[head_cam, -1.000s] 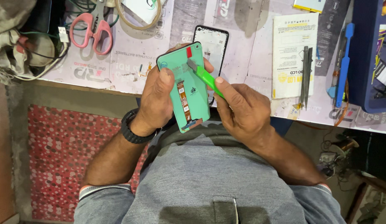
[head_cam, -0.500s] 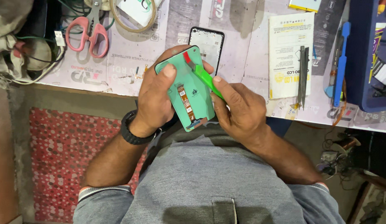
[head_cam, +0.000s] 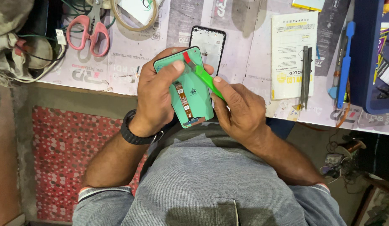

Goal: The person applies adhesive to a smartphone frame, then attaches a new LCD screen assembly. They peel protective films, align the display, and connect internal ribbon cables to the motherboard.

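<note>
A green-backed phone screen panel [head_cam: 190,90] with an orange flex strip is held above the table edge, gripped by the left hand [head_cam: 159,94]. A green pry tool [head_cam: 205,77] is pinched in the right hand [head_cam: 238,109], its tip laid against the panel's upper end. A dark phone frame [head_cam: 209,46] lies just behind on the table [head_cam: 253,50], with tweezers [head_cam: 305,75] and pink-handled scissors [head_cam: 88,31] well apart on either side.

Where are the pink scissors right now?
In the head view, the pink scissors lie at the table's far left, beside a roll of tape, away from both hands.
</note>
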